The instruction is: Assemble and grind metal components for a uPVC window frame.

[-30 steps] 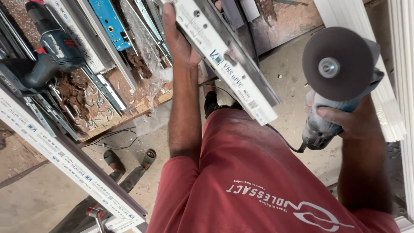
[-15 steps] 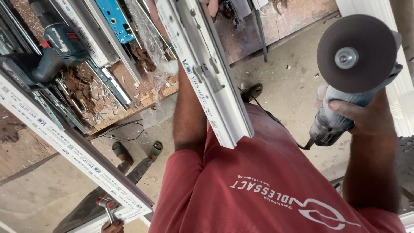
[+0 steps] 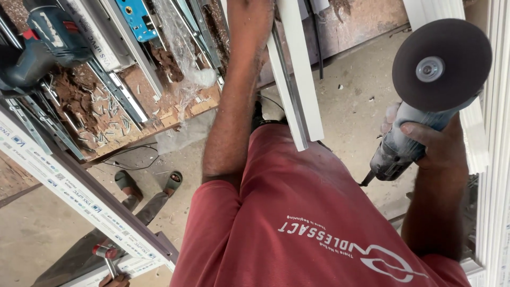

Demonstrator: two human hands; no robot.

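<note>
- We take the white profile bar (image 3: 297, 79) as our landmark; it slants down over our red shirt.
- Right of it, our right hand (image 3: 433, 143) is wrapped tight around the angle grinder (image 3: 419, 101), disc up.
- Our left hand (image 3: 249, 13) reaches up beside the bar; whether it grips, we cannot tell.
- Left of it lies the blue lock case (image 3: 133, 18).

Left arm extended straight ahead, left hand (image 3: 249, 13) at the frame's top edge, grip unclear; right hand (image 3: 433, 146) raised at right, forearm vertical, fingers wrapped closed.
</note>
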